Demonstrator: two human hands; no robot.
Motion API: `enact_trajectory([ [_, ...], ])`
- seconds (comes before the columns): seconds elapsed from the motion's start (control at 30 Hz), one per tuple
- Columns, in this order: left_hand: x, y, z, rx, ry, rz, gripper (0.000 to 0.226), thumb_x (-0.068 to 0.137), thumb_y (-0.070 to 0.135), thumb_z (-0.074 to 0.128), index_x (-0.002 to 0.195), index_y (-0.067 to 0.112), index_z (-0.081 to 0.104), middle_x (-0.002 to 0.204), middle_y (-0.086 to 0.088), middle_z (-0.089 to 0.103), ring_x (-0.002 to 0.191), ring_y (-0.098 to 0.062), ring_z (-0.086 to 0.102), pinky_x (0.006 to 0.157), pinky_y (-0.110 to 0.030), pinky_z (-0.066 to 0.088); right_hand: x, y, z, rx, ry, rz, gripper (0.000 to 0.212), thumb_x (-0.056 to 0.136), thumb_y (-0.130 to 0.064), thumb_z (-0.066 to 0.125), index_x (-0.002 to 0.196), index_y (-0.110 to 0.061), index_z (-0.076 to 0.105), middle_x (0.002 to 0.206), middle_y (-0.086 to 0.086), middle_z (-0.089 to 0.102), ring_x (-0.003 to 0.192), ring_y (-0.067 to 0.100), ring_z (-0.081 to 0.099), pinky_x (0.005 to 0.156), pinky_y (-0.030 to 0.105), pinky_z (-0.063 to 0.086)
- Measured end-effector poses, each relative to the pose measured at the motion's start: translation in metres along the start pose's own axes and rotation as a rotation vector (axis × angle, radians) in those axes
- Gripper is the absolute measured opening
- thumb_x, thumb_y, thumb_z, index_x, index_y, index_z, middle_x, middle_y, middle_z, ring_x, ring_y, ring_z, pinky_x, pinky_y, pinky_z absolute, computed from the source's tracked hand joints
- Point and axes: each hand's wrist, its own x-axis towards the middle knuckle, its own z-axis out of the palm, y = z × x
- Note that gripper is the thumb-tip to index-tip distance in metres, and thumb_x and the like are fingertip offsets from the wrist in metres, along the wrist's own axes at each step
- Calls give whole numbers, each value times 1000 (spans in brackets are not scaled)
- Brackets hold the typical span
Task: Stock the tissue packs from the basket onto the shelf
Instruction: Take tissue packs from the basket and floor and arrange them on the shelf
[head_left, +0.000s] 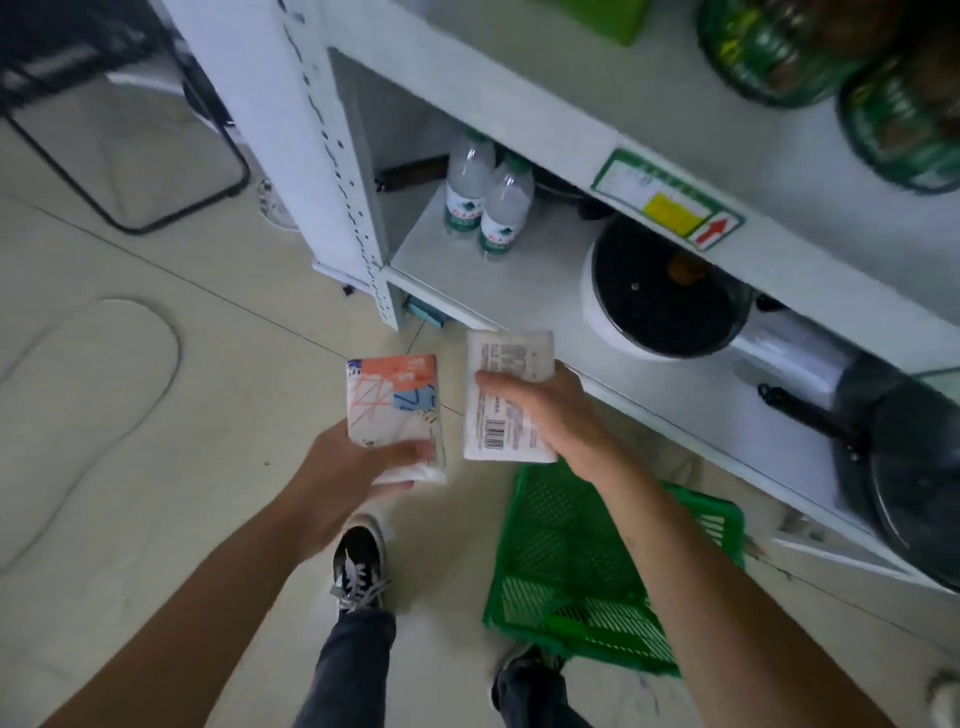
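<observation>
My left hand grips a tissue pack with an orange, blue and white printed front, held above the floor. My right hand grips a second tissue pack, turned so its white back with a barcode faces me. Both packs hover in front of the lower white shelf. Below my right forearm the green plastic basket stands on the floor; the part of its inside that shows holds no packs.
On the lower shelf stand two water bottles at the left, a white cooker with a dark lid, and dark pans to the right. Green-netted goods sit on the shelf above. A black chair frame is at the far left.
</observation>
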Motion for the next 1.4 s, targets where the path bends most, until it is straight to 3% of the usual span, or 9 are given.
enact_trajectory([
  [0.1, -49, 43, 4, 36, -15, 16, 68, 56, 31, 97, 117, 19, 68, 110, -3, 80, 100, -22, 78, 88, -38, 59, -47, -48, -15, 13, 57, -3, 49, 67, -57, 86, 98, -19, 79, 90, 3, 84, 76, 20, 82, 79, 49, 67],
  [0.23, -116, 97, 14, 46, -41, 56, 73, 56, 32, 95, 122, 19, 65, 113, -6, 79, 104, -25, 77, 92, -42, 57, -120, -107, -32, -45, 146, -14, 76, 56, -66, 85, 107, -11, 70, 90, 2, 82, 70, 15, 81, 62, 30, 64],
  [0.5, -216, 222, 53, 204, -153, 157, 59, 67, 26, 92, 122, 23, 70, 116, -6, 79, 106, -26, 77, 95, -45, 57, -246, -208, -58, 132, 275, -146, 27, 72, -52, 86, 90, -33, 82, 83, -9, 83, 72, 9, 81, 67, 27, 59],
  [0.6, -245, 268, 78, 284, -195, 212, 53, 59, 34, 92, 110, 27, 78, 109, -6, 81, 101, -24, 78, 90, -40, 59, -281, -246, -73, 210, 329, -192, 33, 66, -56, 87, 92, -36, 82, 86, -8, 84, 75, 12, 82, 71, 30, 60],
  [0.8, -287, 335, 124, 370, -274, 325, 70, 56, 34, 95, 121, 26, 71, 113, 2, 80, 104, -18, 77, 87, -39, 62, -348, -297, -117, 337, 403, -328, 33, 60, -62, 85, 91, -51, 79, 91, -12, 84, 79, 10, 81, 73, 34, 59],
  [1.0, -323, 372, 175, 426, -318, 432, 81, 49, 34, 99, 122, 30, 64, 112, 3, 80, 103, -21, 77, 91, -48, 62, -408, -313, -155, 355, 467, -478, 39, 64, -60, 84, 98, -42, 80, 97, -7, 84, 87, 14, 82, 82, 38, 60],
  [1.17, -341, 395, 213, 421, -361, 541, 81, 52, 36, 99, 124, 35, 63, 113, 7, 80, 99, -14, 78, 81, -39, 64, -437, -320, -193, 357, 520, -543, 45, 59, -58, 88, 97, -35, 81, 96, -1, 85, 85, 19, 83, 67, 29, 64],
  [1.3, -366, 413, 282, 406, -351, 644, 78, 56, 32, 97, 126, 32, 64, 116, 4, 79, 106, -22, 76, 91, -48, 62, -473, -323, -266, 320, 523, -589, 47, 54, -60, 89, 95, -40, 80, 95, 1, 85, 85, 22, 83, 74, 36, 64],
  [1.4, -373, 427, 310, 402, -322, 691, 81, 56, 35, 96, 129, 29, 62, 116, 4, 79, 106, -20, 76, 87, -44, 63, -479, -329, -293, 356, 511, -628, 41, 55, -62, 87, 91, -41, 81, 95, 4, 85, 84, 25, 83, 69, 36, 65],
])
